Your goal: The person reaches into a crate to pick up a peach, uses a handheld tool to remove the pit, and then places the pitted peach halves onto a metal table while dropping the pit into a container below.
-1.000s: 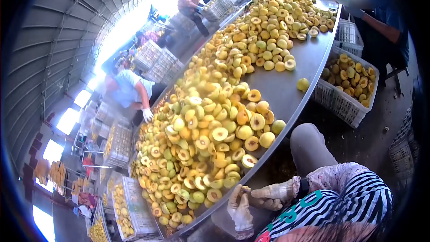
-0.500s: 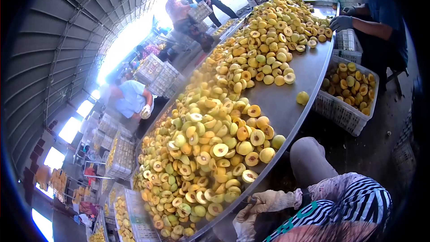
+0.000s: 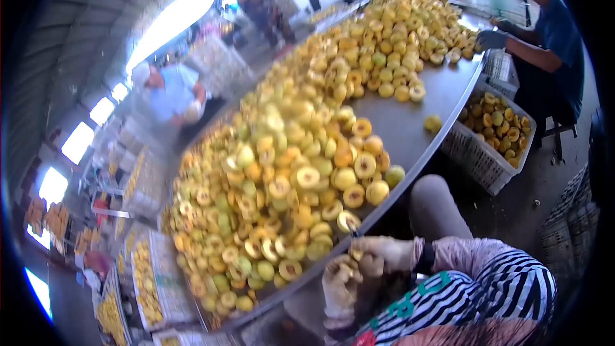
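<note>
Both hands wear pale gloves, close together beside the metal table's (image 3: 410,182) near edge. My right hand (image 3: 387,254) has its fingers curled in, and a thin dark thing sticks up by its fingertips, too small to name. Just left of and below it, my left hand (image 3: 339,284) is closed with bent fingers; what lies within them is blurred. A small yellowish bit shows between the hands. Nearest to them on the table is a halved yellow fruit (image 3: 348,222), cut face up, at the edge of a large heap of fruit halves (image 3: 282,179).
A crate of fruit halves (image 3: 496,125) stands on the floor right of the table. A co-worker in dark blue (image 3: 557,32) works at the far right end. Another person in light blue (image 3: 173,93) is across the table. More fruit crates (image 3: 160,282) stand at lower left.
The view has shifted and blurred. My hands have come up and closer together beside the table edge. The co-worker across the table appears farther left and higher.
</note>
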Demonstrator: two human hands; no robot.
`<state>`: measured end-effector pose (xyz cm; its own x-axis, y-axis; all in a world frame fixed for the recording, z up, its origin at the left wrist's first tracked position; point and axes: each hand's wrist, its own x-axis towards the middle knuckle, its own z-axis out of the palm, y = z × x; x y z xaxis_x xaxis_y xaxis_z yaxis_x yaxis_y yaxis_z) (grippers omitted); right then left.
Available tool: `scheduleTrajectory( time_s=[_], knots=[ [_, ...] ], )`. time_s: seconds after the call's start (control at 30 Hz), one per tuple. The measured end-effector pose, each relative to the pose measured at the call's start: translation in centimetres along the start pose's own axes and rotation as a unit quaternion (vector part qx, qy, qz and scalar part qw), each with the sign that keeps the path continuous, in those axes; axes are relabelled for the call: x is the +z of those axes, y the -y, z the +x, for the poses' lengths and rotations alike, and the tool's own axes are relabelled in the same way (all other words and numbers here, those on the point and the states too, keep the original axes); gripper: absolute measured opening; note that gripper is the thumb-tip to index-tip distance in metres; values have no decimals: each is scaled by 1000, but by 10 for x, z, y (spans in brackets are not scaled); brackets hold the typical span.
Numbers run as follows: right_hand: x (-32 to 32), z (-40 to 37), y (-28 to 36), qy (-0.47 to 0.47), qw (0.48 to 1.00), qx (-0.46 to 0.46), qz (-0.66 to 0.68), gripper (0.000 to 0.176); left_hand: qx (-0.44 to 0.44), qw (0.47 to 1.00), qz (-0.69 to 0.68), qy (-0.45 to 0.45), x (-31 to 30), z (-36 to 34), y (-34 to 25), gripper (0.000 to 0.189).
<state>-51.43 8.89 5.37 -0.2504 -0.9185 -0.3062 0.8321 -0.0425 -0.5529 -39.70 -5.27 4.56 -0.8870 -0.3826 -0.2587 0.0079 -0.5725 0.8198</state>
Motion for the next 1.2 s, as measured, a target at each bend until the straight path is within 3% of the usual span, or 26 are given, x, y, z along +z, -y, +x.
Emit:
scheduleTrajectory(
  time_s=[0.03,0.1,0.13,0.23,0.3,0.33,0.37,0.4,0.43,0.47,0.5,0.53,0.63,0.7,0.77,0.8,0.9,0.93,0.97,1.03,1.1,1.2],
  knots=[
    [10,-8,11,20,996,29,79,37,-29,994,-105,10,5,-6,-14,18],
    [-1,4,2,70,980,77,172,44,-38,996,-82,-14,-22,-20,-28,26],
    [-1,11,-1,105,968,54,222,46,4,997,-73,-36,-28,-34,-37,29],
    [1,15,-4,105,971,57,207,47,119,988,-25,-93,-65,-67,-64,33],
    [4,15,-1,79,987,68,126,47,134,967,115,-186,-104,-89,-75,29],
    [5,15,0,53,993,74,69,47,30,916,278,-287,-121,-95,-87,25],
    [11,17,2,31,996,80,14,47,100,754,601,-245,-145,-95,-89,29],
    [18,18,8,-24,986,83,-141,29,172,601,737,-255,-159,-108,-85,30],
    [-1,35,-21,-58,892,-173,-413,28,232,419,842,-250,-139,-107,-95,32],
    [8,31,-16,-103,887,-117,-436,27,237,534,764,-275,-134,-103,-99,31],
    [16,24,-10,-152,875,-60,-456,28,280,705,587,-284,-120,-92,-98,33],
    [15,27,-20,-131,926,-97,-341,24,269,701,606,-263,-113,-81,-104,32],
    [14,27,-21,-108,910,-110,-384,23,221,651,695,-212,-115,-25,-104,37],
    [12,23,-24,-94,919,-93,-371,24,154,549,795,-209,-117,20,-95,39],
    [9,17,-27,-94,922,-65,-369,26,110,521,828,-174,-107,49,-99,58],
    [9,14,-27,-107,913,-50,-390,29,64,524,833,-166,-94,57,-101,51],
    [17,5,-14,-81,924,-1,-373,31,147,607,765,-158,-105,69,-83,41],
    [19,2,-11,-71,926,7,-371,30,92,699,681,-195,-93,63,-85,32],
    [22,1,-7,-59,927,16,-370,28,164,768,588,-196,-98,58,-79,28],
    [23,4,-6,-39,947,22,-318,26,201,932,265,-141,-74,39,-82,29],
    [22,5,-9,-20,973,24,-228,25,171,972,114,-119,-28,18,-81,33],
    [28,12,-6,-86,972,9,-218,27,53,998,-19,-26,-28,11,-43,30]
  ],
)
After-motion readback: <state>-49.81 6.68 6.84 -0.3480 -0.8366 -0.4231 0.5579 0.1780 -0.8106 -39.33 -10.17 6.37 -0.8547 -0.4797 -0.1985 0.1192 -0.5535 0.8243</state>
